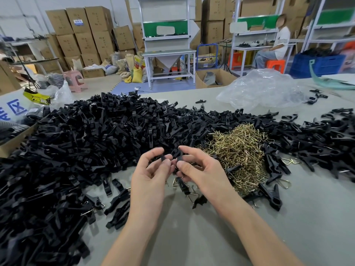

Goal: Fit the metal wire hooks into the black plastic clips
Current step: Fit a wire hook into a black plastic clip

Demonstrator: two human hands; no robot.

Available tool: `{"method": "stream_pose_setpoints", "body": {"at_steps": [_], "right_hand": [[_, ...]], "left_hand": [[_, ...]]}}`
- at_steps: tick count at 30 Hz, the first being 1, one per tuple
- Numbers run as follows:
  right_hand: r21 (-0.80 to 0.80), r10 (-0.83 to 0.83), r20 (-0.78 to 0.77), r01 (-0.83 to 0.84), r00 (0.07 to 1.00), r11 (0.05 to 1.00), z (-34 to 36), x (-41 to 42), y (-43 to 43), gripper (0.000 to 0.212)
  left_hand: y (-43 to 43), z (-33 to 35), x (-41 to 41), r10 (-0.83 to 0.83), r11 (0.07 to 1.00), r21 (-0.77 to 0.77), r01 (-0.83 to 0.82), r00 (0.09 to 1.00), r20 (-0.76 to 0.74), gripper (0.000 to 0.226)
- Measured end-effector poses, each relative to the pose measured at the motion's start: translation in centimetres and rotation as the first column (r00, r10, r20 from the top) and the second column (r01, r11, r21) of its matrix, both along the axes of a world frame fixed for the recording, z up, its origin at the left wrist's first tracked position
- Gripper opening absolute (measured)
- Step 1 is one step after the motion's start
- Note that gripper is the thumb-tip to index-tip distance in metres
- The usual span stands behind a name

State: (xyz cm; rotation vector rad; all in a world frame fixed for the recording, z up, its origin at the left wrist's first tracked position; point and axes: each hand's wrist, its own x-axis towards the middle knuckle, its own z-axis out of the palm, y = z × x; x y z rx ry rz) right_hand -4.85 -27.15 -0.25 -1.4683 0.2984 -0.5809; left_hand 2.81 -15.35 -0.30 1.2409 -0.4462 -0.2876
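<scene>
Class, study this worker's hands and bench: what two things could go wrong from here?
The left hand and right hand pinch small black clip parts above the table; a slip could lose one among loose clips below.
The wire hooks lie tangled in a heap; pulling one may drag others out.

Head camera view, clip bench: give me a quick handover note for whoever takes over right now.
Left hand: pinches a black clip piece at its fingertips.
Right hand: pinches another black piece. Whether a hook sits between the two is hidden.
Stock: the clips pile lies left of and behind the hands, and the wire hooks heap lies to their right.
Done: a few seemingly fitted clips lie on the table by the heap's right edge.
Left: nearly the whole pile.
</scene>
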Motion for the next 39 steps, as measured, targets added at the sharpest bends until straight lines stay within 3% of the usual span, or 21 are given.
{"method": "stream_pose_setpoints", "body": {"at_steps": [3,6,10,19,24,39], "right_hand": [[-0.021,-0.004,-0.002,0.004,1.0,1.0,0.06,-0.03,0.0,0.037],[-0.015,-0.029,0.006,0.029,1.0,0.999,0.14,-0.04,-0.12,0.037],[-0.003,-0.046,0.018,0.046,0.999,0.999,0.11,-0.11,-0.33,0.038],[-0.05,-0.073,0.02,0.074,0.997,0.996,0.17,-0.2,-0.38,0.036],[-0.062,-0.047,0.017,0.047,0.999,0.997,0.28,-0.18,-0.36,0.039],[-0.114,-0.013,0.023,0.016,1.0,0.993,0.17,-0.14,-0.11,0.04]], "left_hand": [[-0.03,-0.1,-0.22,0.006,1.0,0.026,-0.006,1.0,0.011,0.022],[-0.01,-0.14,-0.28,-0.068,0.997,-0.031,0.066,0.996,-0.064,0.036],[-0.36,-0.16,-0.29,-0.072,0.995,0.068,0.068,0.996,0.061,0.047],[0.13,-0.12,-0.25,0.078,0.952,0.265,-0.155,0.957,0.279,0.024],[0.17,-0.05,-0.64,0.02,0.928,0.35,-0.129,0.955,0.297,0.042],[0.32,0.45,-0.84,0.073,0.93,0.316,-0.186,0.939,0.336,0.03]]}}
